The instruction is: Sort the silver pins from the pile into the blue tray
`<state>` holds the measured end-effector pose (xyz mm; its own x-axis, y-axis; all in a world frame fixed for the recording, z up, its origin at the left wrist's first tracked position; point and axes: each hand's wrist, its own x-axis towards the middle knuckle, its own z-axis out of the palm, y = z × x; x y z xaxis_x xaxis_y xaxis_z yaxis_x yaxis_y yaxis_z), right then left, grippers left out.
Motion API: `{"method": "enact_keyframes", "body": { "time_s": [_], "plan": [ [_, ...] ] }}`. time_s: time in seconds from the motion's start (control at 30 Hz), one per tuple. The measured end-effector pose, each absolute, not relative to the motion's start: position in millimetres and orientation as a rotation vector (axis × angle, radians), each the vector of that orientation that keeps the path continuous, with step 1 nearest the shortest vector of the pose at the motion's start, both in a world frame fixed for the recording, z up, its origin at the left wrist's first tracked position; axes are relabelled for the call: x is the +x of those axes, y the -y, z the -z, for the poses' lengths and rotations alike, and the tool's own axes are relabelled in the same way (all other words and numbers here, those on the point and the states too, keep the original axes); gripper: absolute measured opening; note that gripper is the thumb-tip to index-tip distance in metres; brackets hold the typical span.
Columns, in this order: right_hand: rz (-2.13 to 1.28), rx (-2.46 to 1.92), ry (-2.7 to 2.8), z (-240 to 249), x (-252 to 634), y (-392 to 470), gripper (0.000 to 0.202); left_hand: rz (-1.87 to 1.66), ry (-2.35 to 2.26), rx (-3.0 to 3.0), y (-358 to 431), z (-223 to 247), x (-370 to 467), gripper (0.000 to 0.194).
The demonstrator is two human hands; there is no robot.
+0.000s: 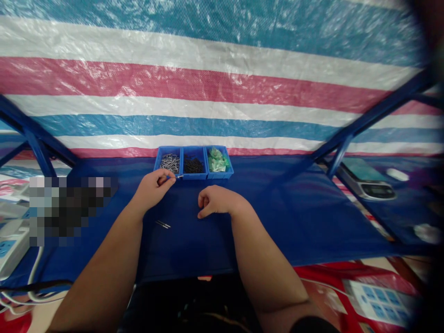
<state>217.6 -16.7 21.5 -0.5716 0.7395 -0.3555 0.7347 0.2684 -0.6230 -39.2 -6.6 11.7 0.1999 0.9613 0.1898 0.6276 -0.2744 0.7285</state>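
My left hand (155,186) is closed in a pinch on a small metal piece (179,176), in front of the left blue bin (156,170). That bin holds many silvery metal pieces (169,163). Dark pieces (193,164) fill the middle bin (194,176), and green-tinted plastic bags (218,161) lie in the right bin (220,175). Over the table, below the bins, my right hand (217,201) hangs with curled fingers slightly apart and nothing visible between them. Two thin metal pieces (163,224) lie on the blue table (187,240), below my left hand.
A digital scale (376,190) stands at the right, beyond a blue frame bar (367,122). At the far left are a power strip (14,249), white cables (34,273) and a blurred-out dark object (71,208). Striped plastic sheeting (208,88) hangs behind the table.
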Motion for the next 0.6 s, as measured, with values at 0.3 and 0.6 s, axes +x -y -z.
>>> {"method": "enact_keyframes", "body": {
  "time_s": [0.3, 0.6],
  "plan": [
    [-1.092, -1.349, 2.635, -14.4, 198.3, 24.0, 0.012, -1.206, -1.876, 1.854, -2.6, 7.2, -36.5, 0.035],
    [-0.953, -1.147, 2.389, -18.8, 210.3, 17.6, 0.004, -1.154, -1.802, 1.937, 3.6, -4.4, -45.3, 0.016]
  ]
}}
